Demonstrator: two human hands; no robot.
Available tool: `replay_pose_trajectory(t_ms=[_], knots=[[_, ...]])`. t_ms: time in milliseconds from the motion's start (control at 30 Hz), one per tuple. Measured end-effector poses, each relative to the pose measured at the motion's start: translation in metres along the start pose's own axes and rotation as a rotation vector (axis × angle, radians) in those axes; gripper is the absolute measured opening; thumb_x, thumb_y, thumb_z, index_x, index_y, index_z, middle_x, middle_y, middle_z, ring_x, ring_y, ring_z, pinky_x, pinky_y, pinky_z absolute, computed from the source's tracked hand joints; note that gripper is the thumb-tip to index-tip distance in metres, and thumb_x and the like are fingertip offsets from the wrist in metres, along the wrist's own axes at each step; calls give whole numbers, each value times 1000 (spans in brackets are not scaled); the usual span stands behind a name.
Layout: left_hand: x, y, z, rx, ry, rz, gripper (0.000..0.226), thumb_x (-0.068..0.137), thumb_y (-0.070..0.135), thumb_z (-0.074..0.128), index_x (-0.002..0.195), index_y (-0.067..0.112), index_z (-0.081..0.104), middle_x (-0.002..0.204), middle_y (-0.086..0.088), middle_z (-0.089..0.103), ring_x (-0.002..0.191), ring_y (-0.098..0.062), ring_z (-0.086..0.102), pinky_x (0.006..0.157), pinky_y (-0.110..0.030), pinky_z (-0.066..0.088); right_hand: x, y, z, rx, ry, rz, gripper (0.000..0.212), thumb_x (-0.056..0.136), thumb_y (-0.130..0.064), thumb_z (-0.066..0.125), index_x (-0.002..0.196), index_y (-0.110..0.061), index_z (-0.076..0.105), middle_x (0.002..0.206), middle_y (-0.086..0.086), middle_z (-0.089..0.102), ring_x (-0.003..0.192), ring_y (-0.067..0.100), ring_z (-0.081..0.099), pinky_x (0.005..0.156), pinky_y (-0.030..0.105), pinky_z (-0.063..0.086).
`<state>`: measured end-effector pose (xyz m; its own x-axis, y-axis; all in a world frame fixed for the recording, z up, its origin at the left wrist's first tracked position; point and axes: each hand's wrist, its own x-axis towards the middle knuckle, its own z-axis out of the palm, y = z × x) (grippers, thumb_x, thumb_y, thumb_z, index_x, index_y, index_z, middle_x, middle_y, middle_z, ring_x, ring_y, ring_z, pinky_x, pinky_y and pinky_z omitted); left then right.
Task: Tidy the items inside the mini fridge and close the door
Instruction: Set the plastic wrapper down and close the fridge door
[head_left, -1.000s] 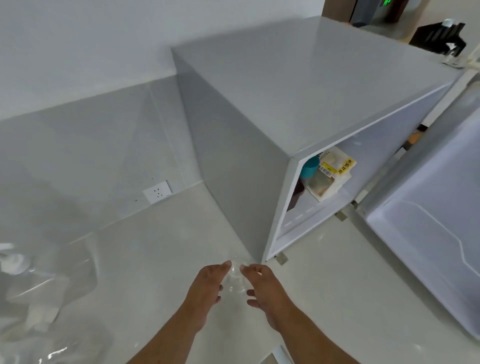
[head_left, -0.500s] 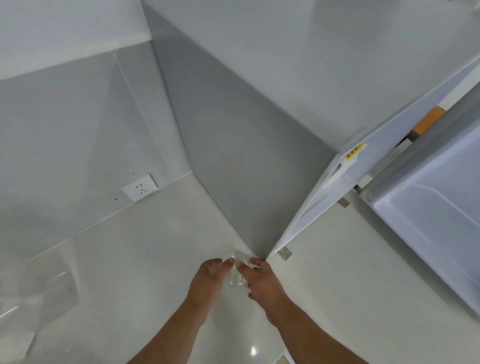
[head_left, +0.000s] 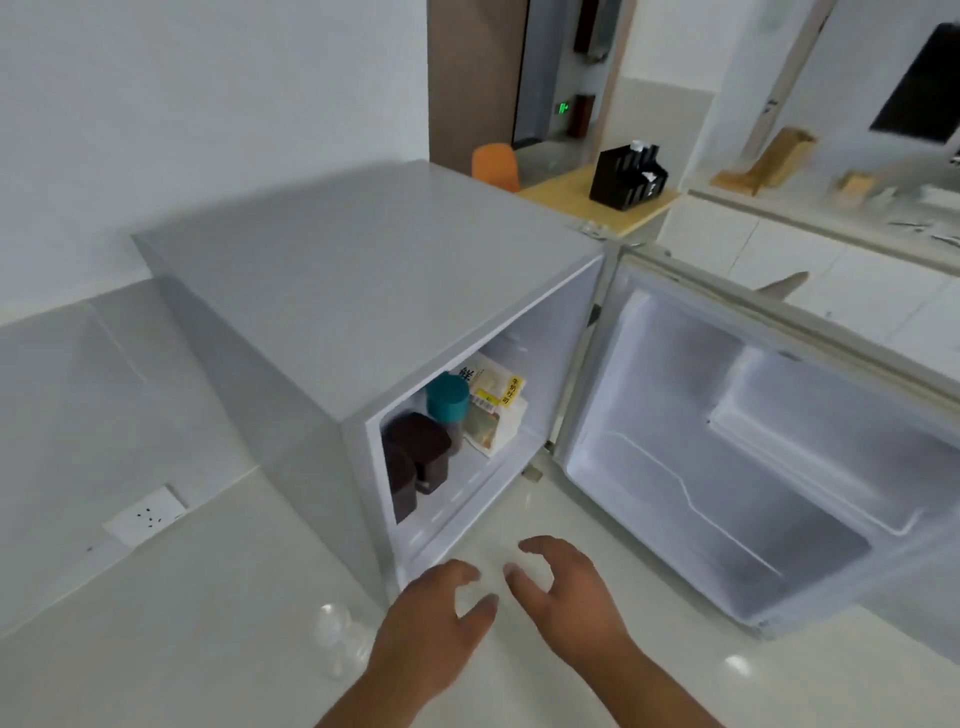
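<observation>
White worktop (head_left: 597, 691) fills the lower frame; mini fridge (head_left: 363, 291) sits centre, door (head_left: 737, 467) swung wide right; left hand (head_left: 434, 623) and right hand (head_left: 569, 597) hover empty, fingers loosely spread

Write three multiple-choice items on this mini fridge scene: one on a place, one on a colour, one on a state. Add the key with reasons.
1. Where does the dark brown container stand?
A. on top of the fridge
B. inside the fridge, at the left
C. on the door shelf

2. What colour is the cap of the bottle behind it?
A. teal
B. red
C. yellow

3. How is the fridge door?
A. shut
B. open wide
C. taken off

Key: 1 B, it sits within the cabinet by the left wall. 2 A, the cap shows teal. 3 B, the door's inner side faces the camera, and both the left hand and right hand hover empty before it.
</observation>
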<state>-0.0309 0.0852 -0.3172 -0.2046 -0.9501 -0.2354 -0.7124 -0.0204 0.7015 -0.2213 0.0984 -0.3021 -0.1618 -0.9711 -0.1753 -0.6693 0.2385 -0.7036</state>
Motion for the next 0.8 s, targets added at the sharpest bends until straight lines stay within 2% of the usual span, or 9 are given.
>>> replay_pose_trajectory(t_ms=[33, 100, 200, 300, 467, 633, 800], knots=[[7, 25, -3, 22, 28, 58, 55, 83, 74, 52, 129, 45, 59, 129, 29, 62, 113, 2, 61, 96, -21, 46, 3, -6, -24, -32, 41, -47, 56, 83, -75, 50, 126, -41, 60, 126, -23, 58, 113, 6, 57, 96, 28, 47], [19, 72, -14, 51, 99, 169, 65, 81, 76, 51, 136, 43, 55, 137, 23, 60, 124, -2, 54, 100, -23, 44, 8, -19, -70, -63, 136, -137, 55, 83, -74, 48, 127, -42, 58, 128, -23, 57, 114, 4, 53, 93, 27, 46], [31, 135, -44, 85, 207, 329, 64, 82, 77, 56, 136, 43, 53, 139, 17, 59, 125, -7, 52, 100, -29, 48, 14, -41, -132, -155, 287, -279, 56, 86, -71, 51, 132, -40, 56, 133, -21, 57, 125, 2, 46, 95, 23, 43], [37, 184, -80, 129, 312, 475, 67, 82, 79, 53, 137, 40, 52, 144, 12, 57, 131, -11, 50, 104, -33, 49, 16, -62, -191, -257, 395, -386, 62, 88, -73, 48, 138, -37, 52, 141, -18, 53, 132, 5, 42, 101, 25, 41], [48, 231, -133, 257, 461, 572, 66, 82, 70, 56, 139, 38, 49, 152, 11, 52, 134, -15, 45, 104, -35, 44, 19, -84, -268, -403, 530, -470, 66, 89, -69, 50, 142, -30, 51, 144, -9, 54, 134, 13, 41, 111, 35, 38], [58, 233, -174, 478, 498, 507, 72, 85, 74, 54, 144, 33, 51, 154, 5, 53, 135, -22, 49, 106, -44, 48, 18, -76, -320, -562, 525, -314, 76, 86, -71, 44, 150, -29, 42, 153, -4, 47, 142, 21, 35, 118, 42, 34], [68, 200, -205, 650, 418, 355, 68, 85, 74, 51, 138, 31, 55, 141, 4, 63, 123, -21, 56, 98, -42, 53, 15, -30, -345, -663, 438, -31, 74, 90, -73, 39, 152, -31, 38, 151, 2, 48, 136, 28, 43, 111, 47, 41]])
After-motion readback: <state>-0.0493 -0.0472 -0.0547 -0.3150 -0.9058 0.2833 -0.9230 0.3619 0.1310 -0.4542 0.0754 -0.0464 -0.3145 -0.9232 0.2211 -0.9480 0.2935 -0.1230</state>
